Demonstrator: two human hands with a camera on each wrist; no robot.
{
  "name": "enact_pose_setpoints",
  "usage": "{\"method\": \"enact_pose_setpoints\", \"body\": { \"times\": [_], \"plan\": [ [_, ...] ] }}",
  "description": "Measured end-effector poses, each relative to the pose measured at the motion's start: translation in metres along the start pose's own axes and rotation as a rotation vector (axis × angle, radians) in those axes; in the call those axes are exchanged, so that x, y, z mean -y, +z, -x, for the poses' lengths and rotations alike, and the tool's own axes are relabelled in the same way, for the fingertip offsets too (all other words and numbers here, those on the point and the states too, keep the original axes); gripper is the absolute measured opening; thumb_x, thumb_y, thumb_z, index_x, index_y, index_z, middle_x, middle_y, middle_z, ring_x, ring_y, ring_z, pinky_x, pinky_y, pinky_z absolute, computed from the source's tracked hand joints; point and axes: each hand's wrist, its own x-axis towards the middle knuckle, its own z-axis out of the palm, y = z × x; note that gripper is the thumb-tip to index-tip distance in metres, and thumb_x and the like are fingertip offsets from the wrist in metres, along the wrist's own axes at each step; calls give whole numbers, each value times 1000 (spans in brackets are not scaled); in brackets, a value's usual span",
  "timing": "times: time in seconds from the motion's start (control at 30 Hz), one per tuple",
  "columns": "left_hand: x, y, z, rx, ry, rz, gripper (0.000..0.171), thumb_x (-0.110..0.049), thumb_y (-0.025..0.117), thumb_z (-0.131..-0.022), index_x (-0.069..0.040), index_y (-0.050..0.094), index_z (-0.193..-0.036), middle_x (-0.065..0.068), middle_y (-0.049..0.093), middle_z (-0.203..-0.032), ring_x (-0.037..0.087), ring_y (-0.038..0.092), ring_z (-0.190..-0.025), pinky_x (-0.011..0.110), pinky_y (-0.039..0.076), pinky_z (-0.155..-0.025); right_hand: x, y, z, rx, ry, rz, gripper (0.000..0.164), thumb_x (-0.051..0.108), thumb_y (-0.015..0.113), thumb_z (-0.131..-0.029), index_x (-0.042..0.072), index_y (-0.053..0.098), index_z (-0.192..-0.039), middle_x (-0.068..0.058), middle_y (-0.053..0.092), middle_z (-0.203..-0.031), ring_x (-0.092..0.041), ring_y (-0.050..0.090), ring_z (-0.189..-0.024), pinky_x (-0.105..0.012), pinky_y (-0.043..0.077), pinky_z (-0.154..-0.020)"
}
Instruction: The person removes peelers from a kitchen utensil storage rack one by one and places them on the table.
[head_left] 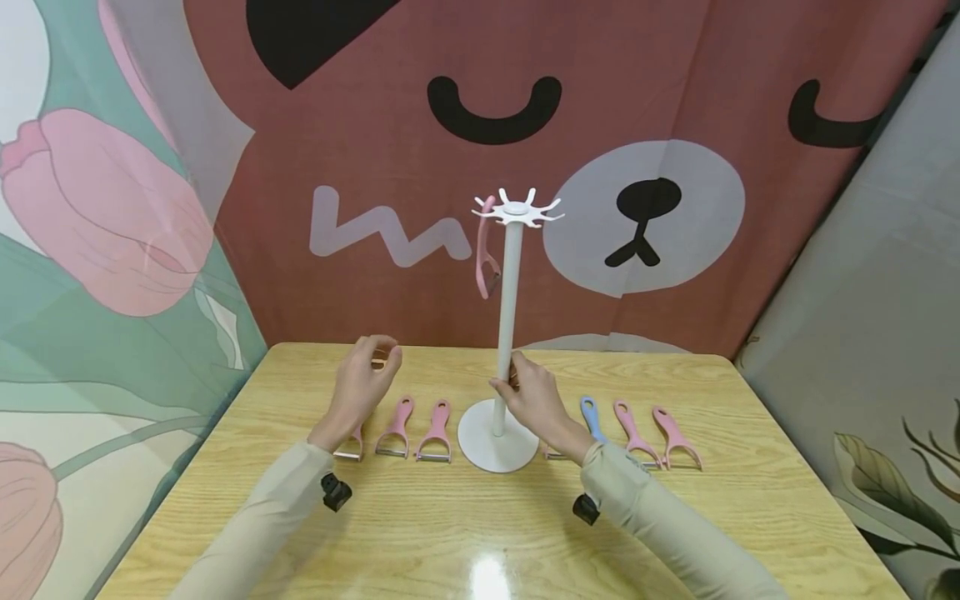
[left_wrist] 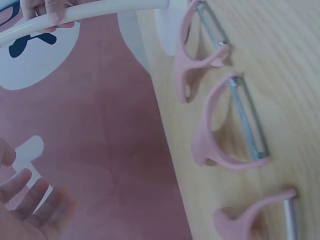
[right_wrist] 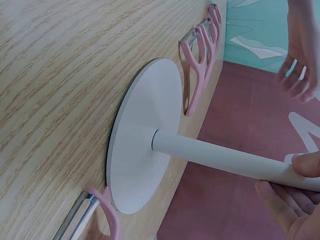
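A white stand (head_left: 509, 292) with a round base (head_left: 480, 446) and a ring of hooks on top stands upright on the table. My right hand (head_left: 540, 402) grips its pole low down, between thumb and fingers. From a hook on the left side hangs one pink peeler (head_left: 481, 262). My left hand (head_left: 358, 385) hovers over the leftmost pink peeler (head_left: 356, 442), fingers loosely bent and holding nothing; that peeler is partly covered by the hand. Beside it lie two more pink peelers, one in the middle (head_left: 397, 425) and one nearer the base (head_left: 437, 427).
Right of the stand lie a blue peeler (head_left: 590, 415) and two pink peelers (head_left: 632, 429), (head_left: 673, 435) on the wooden table (head_left: 420, 533). Another pink peeler (right_wrist: 111, 215) near the base is mostly hidden by my right arm. A bear-print curtain (head_left: 360, 308) hangs behind.
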Motion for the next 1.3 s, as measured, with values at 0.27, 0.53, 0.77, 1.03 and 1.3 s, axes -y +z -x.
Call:
{"method": "enact_pose_setpoints", "body": {
  "times": [0.27,0.53,0.77,1.03,1.3],
  "plan": [
    [-16,3,-12,-45,64,63,24,-23,61,-100,-4,65,-113,8,63,-105,25,63,-95,40,54,-82,1,-1,0,3,6,1,21,7,77,-87,0,59,-96,-9,66,-80,-21,70,-70,-28,56,-58],
    [-38,4,-29,-70,138,117,26,-27,59,-101,-7,66,-116,6,67,-106,20,65,-92,38,53,-80,0,0,0,-1,-7,9,21,8,77,-87,1,58,-96,-8,66,-79,-19,69,-70,-30,56,-58],
    [-62,5,-43,-58,198,172,27,-26,58,-101,-6,64,-119,8,66,-113,21,65,-98,37,54,-84,-1,0,0,2,-7,11,21,8,76,-88,1,58,-96,-8,66,-79,-19,69,-70,-30,56,-59],
    [-82,11,-56,-56,257,249,30,-24,56,-102,-3,62,-121,8,66,-115,23,66,-99,39,54,-85,-1,0,1,5,-5,6,21,8,76,-88,1,58,-96,-7,66,-79,-18,68,-69,-29,56,-58],
    [-99,17,-68,-51,278,328,28,-18,55,-102,-1,59,-124,11,65,-120,24,65,-107,39,53,-90,-2,1,1,2,-13,10,21,8,76,-88,1,58,-96,-7,66,-79,-17,68,-69,-29,56,-58]
  ]
}}
